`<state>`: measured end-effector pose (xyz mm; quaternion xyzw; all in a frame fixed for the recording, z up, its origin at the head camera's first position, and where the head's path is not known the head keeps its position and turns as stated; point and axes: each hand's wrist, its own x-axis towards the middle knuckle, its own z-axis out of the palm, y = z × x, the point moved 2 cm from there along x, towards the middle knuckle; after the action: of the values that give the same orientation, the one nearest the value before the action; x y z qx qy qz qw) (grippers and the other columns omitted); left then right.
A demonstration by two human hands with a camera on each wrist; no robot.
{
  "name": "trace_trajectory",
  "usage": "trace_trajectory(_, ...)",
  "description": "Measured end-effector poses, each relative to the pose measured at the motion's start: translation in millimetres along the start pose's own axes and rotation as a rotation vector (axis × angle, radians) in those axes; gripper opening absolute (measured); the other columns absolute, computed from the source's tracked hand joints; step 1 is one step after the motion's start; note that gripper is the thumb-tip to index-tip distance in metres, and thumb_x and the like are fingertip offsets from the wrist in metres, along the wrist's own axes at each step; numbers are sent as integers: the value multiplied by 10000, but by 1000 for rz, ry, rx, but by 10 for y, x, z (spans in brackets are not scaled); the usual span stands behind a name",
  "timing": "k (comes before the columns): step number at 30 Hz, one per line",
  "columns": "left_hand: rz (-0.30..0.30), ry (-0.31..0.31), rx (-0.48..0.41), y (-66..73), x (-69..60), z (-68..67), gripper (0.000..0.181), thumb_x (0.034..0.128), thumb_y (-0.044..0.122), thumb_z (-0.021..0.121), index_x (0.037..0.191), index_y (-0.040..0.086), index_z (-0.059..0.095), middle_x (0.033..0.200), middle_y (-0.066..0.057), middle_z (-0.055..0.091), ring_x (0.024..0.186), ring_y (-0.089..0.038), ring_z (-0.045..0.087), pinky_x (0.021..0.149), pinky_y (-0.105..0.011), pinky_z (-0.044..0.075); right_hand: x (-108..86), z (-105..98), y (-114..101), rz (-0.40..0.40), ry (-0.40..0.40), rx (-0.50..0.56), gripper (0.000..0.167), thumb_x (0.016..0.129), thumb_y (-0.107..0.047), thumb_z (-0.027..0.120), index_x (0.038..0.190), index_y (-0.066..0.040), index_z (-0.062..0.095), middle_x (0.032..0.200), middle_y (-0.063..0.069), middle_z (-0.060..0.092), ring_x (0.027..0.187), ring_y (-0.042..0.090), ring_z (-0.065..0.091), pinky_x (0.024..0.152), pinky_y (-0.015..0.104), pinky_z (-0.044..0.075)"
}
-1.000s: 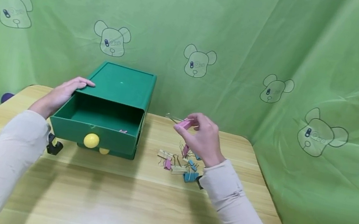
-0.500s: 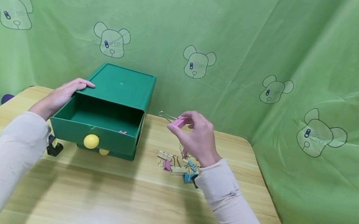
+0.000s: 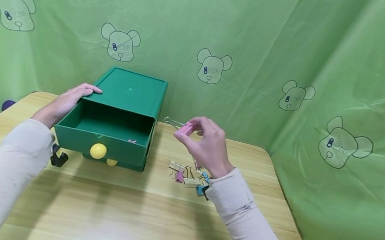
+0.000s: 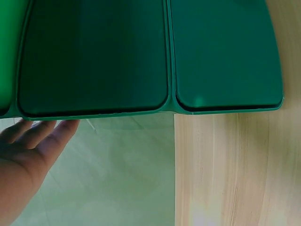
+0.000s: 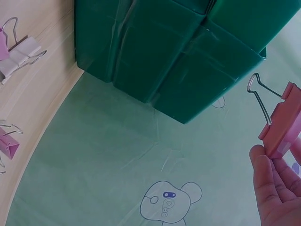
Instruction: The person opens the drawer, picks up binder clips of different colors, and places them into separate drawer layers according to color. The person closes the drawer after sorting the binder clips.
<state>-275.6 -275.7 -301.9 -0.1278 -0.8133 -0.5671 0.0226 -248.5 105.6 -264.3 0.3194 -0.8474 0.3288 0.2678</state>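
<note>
A pink binder clip point(image 3: 186, 129) is pinched between the thumb and fingers of my right hand point(image 3: 207, 143), held above the table. Its wire handle points left toward the green drawer box point(image 3: 132, 90); the right wrist view shows the same pink binder clip point(image 5: 284, 120) close up. My left hand point(image 3: 64, 104) rests on the box's left top edge with its fingers laid out. The upper drawer point(image 3: 73, 139) is pulled out, and a small pink piece point(image 3: 132, 141) shows inside it. In the left wrist view, fingertips point(image 4: 61, 132) touch the box's side.
Several binder clips in pink, cream and blue point(image 3: 187, 182) lie in a loose pile below my right hand. A black clamp-like object point(image 3: 59, 156) stands at the drawer's left. Green curtain point(image 3: 260, 42) closes off the back and sides of the wooden table point(image 3: 113, 217).
My right hand has moved left toward the drawer box, carrying the pink binder clip. The left hand and the drawer have stayed in place.
</note>
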Motion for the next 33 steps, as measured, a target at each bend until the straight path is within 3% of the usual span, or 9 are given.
trace_trajectory(21,-16,-2,-10,-7,3,-1,410,1065,413,269,1311,228,538,1518,-159,236,1411,-357,127,1130,-588,56,48,88,-134,-53,2,-5,409,755,-268,848,989,-4,642,889,67,655,800,162,603,713,243,527)
trace_trajectory(33,-26,7,-15,-12,0,4,412,1069,386,272,1329,190,524,1517,-151,247,1417,-346,126,1135,-572,53,69,117,-205,-87,3,13,396,763,-263,843,988,-6,642,900,71,657,815,162,607,717,237,531)
